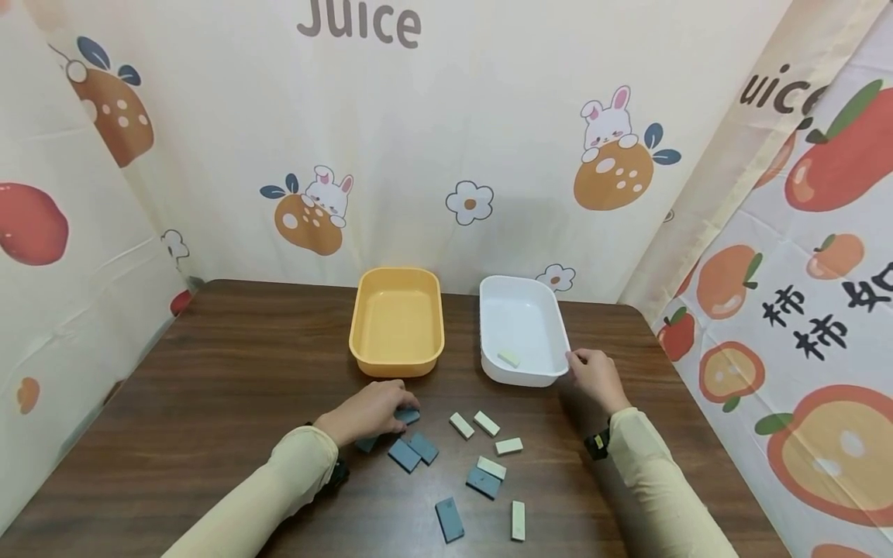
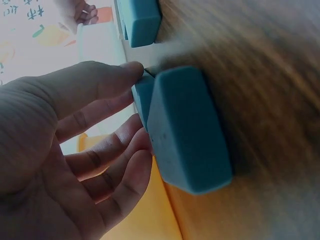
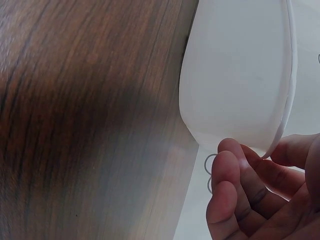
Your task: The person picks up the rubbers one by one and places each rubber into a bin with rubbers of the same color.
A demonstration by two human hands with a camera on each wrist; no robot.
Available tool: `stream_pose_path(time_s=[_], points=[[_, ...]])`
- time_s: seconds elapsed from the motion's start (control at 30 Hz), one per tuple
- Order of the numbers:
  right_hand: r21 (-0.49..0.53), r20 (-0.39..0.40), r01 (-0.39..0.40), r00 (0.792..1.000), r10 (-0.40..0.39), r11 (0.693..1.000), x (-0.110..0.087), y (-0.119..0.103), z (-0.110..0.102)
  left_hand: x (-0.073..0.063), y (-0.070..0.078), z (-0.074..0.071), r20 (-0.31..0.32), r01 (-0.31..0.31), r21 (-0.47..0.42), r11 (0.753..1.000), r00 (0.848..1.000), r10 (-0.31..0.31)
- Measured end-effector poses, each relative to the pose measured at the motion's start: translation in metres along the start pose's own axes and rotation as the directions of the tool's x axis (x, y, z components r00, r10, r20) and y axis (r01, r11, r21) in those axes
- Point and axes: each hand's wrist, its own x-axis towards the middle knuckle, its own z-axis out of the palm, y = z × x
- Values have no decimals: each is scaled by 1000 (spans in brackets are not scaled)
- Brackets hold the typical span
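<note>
My left hand (image 1: 370,411) pinches a flat blue block (image 1: 407,417) between thumb and fingers, low over the table in front of the yellow bin (image 1: 398,369). In the left wrist view, another blue block (image 2: 192,132) stands nearer the camera and partly covers the pinched one. In the head view that nearer block is half hidden under the left wrist. My right hand (image 1: 596,376) holds the near right corner of the white bin (image 1: 519,378), thumb and fingers pinching its rim (image 3: 287,112). One pale green block (image 1: 508,358) lies inside the white bin.
Several blue blocks (image 1: 449,519) and pale green blocks (image 1: 509,446) lie scattered on the brown wooden table (image 1: 230,372) between the arms. One pale green block (image 1: 491,468) rests against a blue block (image 1: 483,483). A printed curtain (image 1: 418,155) hangs behind the bins.
</note>
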Motion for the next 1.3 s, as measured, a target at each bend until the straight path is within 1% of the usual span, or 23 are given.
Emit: stream_pose_path(time_s=[0.2,0.3,0.47,0.63,0.73,0.87,1.03,1.17,1.3], points=[[-1,-1,4,1000,-4,1000,0,-1,0,1,0,-5,9,7,-22,1000,1000,-7],[0,1,-1,1000,1,1000,-1,-1,0,0,0,-8,0,13,-45,999,1000,-13],[-1,7,-6,1000,6,1000,1,-3,-2,0,-2,-14,-42,15,-56,998,999,-17],[0,8,2,1000,-2,1000,1,-4,-2,-1,-2,-19,-87,39,-82,996,995,-46],[-1,10,-3,1000,3,1000,-1,-2,-1,-3,-2,-21,-127,29,-98,995,991,-42],[-5,17,-18,1000,18,1000,-5,2,3,-7,-3,-20,-200,-13,-107,994,980,-8],[-13,12,-16,1000,16,1000,-7,5,5,-8,-6,-20,-293,-65,-100,993,956,33],[-18,9,-8,1000,8,1000,-3,4,5,-6,-7,-26,-340,-77,-86,993,940,44],[-15,5,-4,1000,4,1000,1,3,3,-3,-8,-33,-359,-64,-82,995,933,30]])
